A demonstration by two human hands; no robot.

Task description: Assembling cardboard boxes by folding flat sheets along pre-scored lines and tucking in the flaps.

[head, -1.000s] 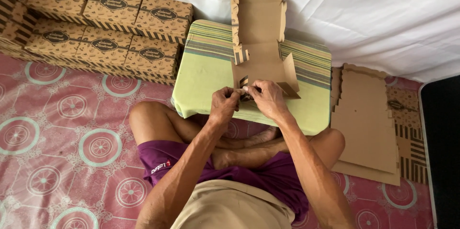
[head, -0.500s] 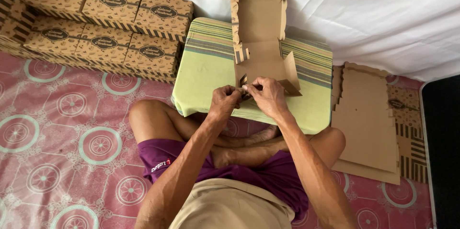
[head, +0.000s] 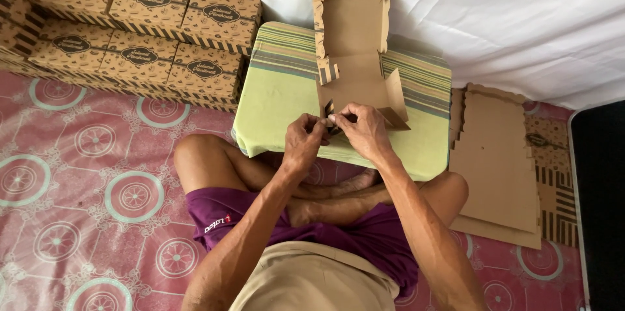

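On cushion (head: 280, 99): half-folded cardboard box (head: 355, 57)
Left hand (head: 305, 141): pinching box's near flap
Right hand (head: 364, 132): pinching same flap
Beside: flat blanks (head: 498, 161)

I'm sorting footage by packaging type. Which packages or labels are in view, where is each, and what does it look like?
Half-folded brown cardboard box blank: on the striped green cushion, near corner pinched by left hand and right hand.
Finished brown cardboard boxes: rows at upper left, dark oval labels, striped edges.
Flat brown cardboard blanks: stacked at right on the floor.
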